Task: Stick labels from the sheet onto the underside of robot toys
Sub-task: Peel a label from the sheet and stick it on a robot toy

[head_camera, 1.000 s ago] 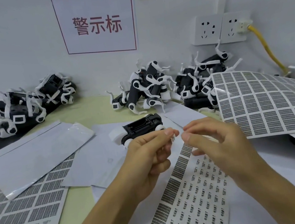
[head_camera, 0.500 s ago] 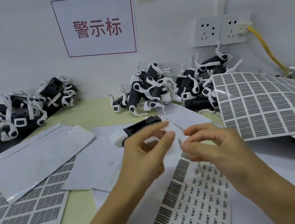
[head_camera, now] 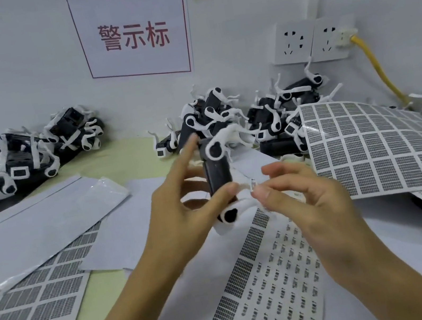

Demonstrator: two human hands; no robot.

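Observation:
A black-and-white robot toy (head_camera: 218, 175) stands on end above the table, held between the thumb and fingers of my left hand (head_camera: 184, 209). My right hand (head_camera: 306, 199) pinches a small label (head_camera: 252, 183) at its fingertips, just right of the toy's lower end. Below both hands lies the label sheet (head_camera: 270, 289), printed with rows of small labels.
Heaps of robot toys lie at the back left (head_camera: 25, 157) and back centre (head_camera: 253, 119) against the wall. A curled label sheet (head_camera: 386, 147) rests at the right, more sheets (head_camera: 22, 308) at the left. A clear bag (head_camera: 46, 215) and white papers cover the table.
My left hand has picked the toy off the table and turned it upright. My right hand has kept the label and stayed just right of the toy.

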